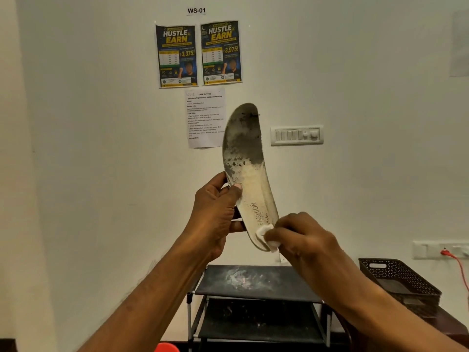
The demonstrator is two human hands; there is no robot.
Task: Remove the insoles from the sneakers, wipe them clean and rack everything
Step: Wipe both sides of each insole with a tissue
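Before a wall (101, 148) marked "WS-01", our left hand (215, 212) grips the upright insole (247, 158), printed "FASHION"; our right hand (302, 237) pinches a white wipe (263, 233) against its heel. Below our hands stands a shoe rack (286, 283); above, "HUSTLE EARN" posters (177, 55).
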